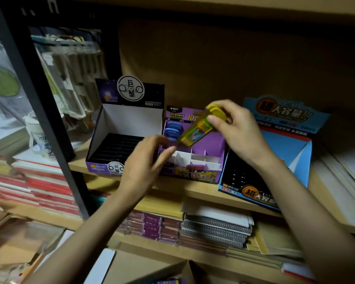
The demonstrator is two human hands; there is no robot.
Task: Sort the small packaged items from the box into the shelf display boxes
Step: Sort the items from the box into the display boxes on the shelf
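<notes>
Right grip: our right hand (239, 130) pinches a small bunch of yellow packs (194, 133) between thumb and fingers, close to their round yellow caps.
Yellow packs: slim and tilted, caps up to the right and lower ends down to the left. We hold them over the purple display box (195, 175), clear of its dividers.
Left grip: our left hand (146, 162) is wide, fingers straight and relaxed, and carries nothing we can make out (its outline is blurred). The fingertips reach the front left part of the purple display box, just under the low end of the yellow packs.
Purple display box: it stands on the wooden shelf (178, 189), header card upright at the back. White dividers (195, 158) split it into compartments.
Blue-capped packs (172, 130): they stand at the back left of the purple display box, near our left fingertips.
Dark display box (99, 158): just beside the purple one on its left, with white inner walls and a black grid inside.
Blue display box (295, 154): just beside it on the right, black inside.
Lower shelf: spiral notebooks (215, 228) lie stacked under the purple display box.
Bottom edge: a cardboard box (152, 271) sits open, with a scrap of purple print showing inside it.
</notes>
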